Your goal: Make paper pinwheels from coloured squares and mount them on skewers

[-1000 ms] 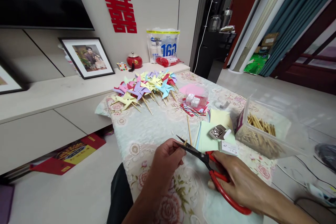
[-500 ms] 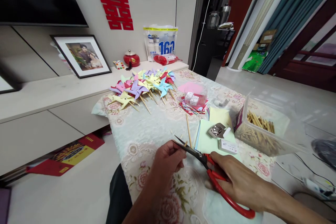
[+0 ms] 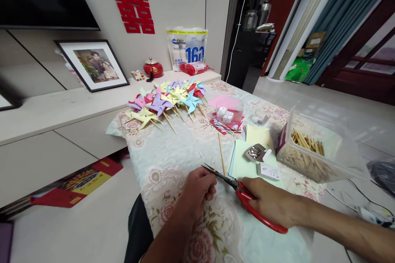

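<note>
My right hand (image 3: 265,199) is wrapped round the red handles of a pair of scissors (image 3: 257,211), whose dark blades point left and lie nearly together. The blades cross just over the fingertips of my left hand (image 3: 200,185), which is closed in a pinch. A small end of wooden stick (image 3: 215,169) shows at those fingertips by the blades; the rest of it is hidden in the fingers. Short stick bits (image 3: 200,154) lie on the cloth beyond. A longer wooden stick (image 3: 221,154) lies beside a pile of pale green paper squares (image 3: 242,160).
Several paper pinwheels (image 3: 160,104) on sticks lie at the far left of the flowered tablecloth (image 3: 173,148). An opened box of metal fasteners (image 3: 254,153) and a white box (image 3: 268,171) sit on the paper. A clear bin (image 3: 304,164) of sticks stands right, a clear tub (image 3: 230,115) farther back.
The scissors' handles have come together and the blades have closed at the stick. My right hand has shifted slightly left and up; my left hand stays nearly in place.
</note>
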Demonstrator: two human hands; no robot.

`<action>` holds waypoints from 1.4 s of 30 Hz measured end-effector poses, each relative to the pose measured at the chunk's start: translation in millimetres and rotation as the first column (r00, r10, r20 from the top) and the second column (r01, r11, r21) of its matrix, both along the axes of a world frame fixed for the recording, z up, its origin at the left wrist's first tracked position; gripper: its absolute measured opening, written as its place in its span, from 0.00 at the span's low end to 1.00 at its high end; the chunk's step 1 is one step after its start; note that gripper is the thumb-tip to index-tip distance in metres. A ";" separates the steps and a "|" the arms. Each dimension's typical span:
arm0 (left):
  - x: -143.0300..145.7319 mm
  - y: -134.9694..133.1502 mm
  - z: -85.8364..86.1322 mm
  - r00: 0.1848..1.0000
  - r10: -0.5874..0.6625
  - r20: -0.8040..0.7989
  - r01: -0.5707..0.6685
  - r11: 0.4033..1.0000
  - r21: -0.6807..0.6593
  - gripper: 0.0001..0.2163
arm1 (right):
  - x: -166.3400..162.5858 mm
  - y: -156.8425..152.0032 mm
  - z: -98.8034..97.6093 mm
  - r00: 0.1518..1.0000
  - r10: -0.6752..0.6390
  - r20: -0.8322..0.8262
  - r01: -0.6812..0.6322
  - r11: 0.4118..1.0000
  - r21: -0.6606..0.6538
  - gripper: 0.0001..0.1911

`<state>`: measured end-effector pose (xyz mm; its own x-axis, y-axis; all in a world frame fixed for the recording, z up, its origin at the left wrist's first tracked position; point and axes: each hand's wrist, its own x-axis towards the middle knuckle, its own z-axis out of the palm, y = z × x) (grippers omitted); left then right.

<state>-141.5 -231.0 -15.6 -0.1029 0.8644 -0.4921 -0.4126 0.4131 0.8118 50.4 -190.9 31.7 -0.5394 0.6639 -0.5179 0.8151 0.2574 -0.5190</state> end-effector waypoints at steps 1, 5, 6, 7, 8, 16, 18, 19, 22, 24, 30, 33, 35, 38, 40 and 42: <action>-0.3 1.8 -0.4 1.000 -0.004 -0.008 0.004 1.000 -0.012 0.06 | -0.7 2.2 -1.7 1.000 0.006 0.007 -0.006 1.000 -0.002 0.03; -1.5 6.7 -0.7 0.999 -0.030 -0.029 0.029 0.999 -0.039 0.07 | 0.4 8.9 -10.0 1.000 0.016 -0.018 -0.016 1.000 0.013 0.02; -1.7 7.0 -1.2 0.999 -0.039 -0.035 0.037 0.999 -0.039 0.07 | 1.2 9.9 -11.9 1.000 0.016 -0.025 -0.015 1.000 0.007 0.01; -1.9 7.0 -1.9 0.998 -0.045 -0.041 0.044 0.998 -0.034 0.07 | 1.9 10.5 -13.4 0.999 0.013 -0.034 -0.013 1.000 -0.007 0.01; -2.2 6.6 -2.8 0.997 -0.053 -0.048 0.051 0.998 -0.029 0.07 | 2.5 10.9 -14.3 0.999 0.007 -0.046 -0.008 0.999 -0.031 0.01; -18.7 5.4 -0.6 0.948 -0.146 -0.282 0.137 0.989 -0.051 0.09 | 6.7 3.6 -5.6 0.950 -0.263 -0.167 0.178 0.898 -0.402 0.08; -24.4 8.4 5.9 0.839 -0.176 -0.514 0.186 0.982 -0.032 0.08 | 12.5 -1.3 -4.0 0.900 -0.383 -0.206 0.220 0.809 -0.545 0.11; -25.7 10.7 9.8 0.725 -0.163 -0.669 0.204 0.979 -0.018 0.08 | 16.1 -4.1 -3.8 0.871 -0.431 -0.235 0.228 0.780 -0.583 0.13; -20.4 23.1 20.4 0.225 -0.038 -0.974 0.211 0.977 0.011 0.09 | 27.5 -13.6 -5.0 0.795 -0.502 -0.341 0.233 0.771 -0.593 0.17; -9.4 37.1 23.7 0.027 -0.031 -0.999 0.209 0.978 -0.025 0.10 | 33.6 -20.5 -6.3 0.758 -0.519 -0.395 0.232 0.781 -0.580 0.21; 25.2 95.0 13.1 0.080 -0.146 -0.986 0.234 0.964 -0.124 0.15 | 49.6 -39.5 -13.6 0.682 -0.552 -0.479 0.229 0.784 -0.578 0.25; 27.6 116.1 8.5 0.162 -0.185 -0.969 0.222 0.964 -0.147 0.12 | 57.3 -45.2 -15.2 0.676 -0.562 -0.476 0.241 0.780 -0.578 0.24; 23.0 122.6 10.0 0.242 -0.198 -0.950 0.211 0.966 -0.147 0.07 | 60.6 -47.5 -14.5 0.680 -0.574 -0.457 0.250 0.767 -0.591 0.25; 11.8 118.1 18.5 0.386 -0.166 -0.907 0.182 0.978 -0.101 0.02 | 62.5 -49.0 -15.2 0.691 -0.562 -0.454 0.249 0.775 -0.581 0.28; 5.4 105.2 24.6 0.491 -0.122 -0.862 0.162 0.986 -0.047 0.03 | 62.6 -49.3 -18.3 0.693 -0.533 -0.485 0.212 0.794 -0.570 0.29; 1.6 86.6 28.2 0.608 -0.089 -0.789 0.147 0.989 0.002 0.05 | 62.3 -49.3 -22.5 0.681 -0.518 -0.518 0.189 0.807 -0.559 0.28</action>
<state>-139.8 -144.4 12.6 -0.3193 0.9218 -0.2198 0.4430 0.3503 0.8253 112.7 -240.3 9.2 -0.6083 0.6688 -0.4274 0.2364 -0.3614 -0.9020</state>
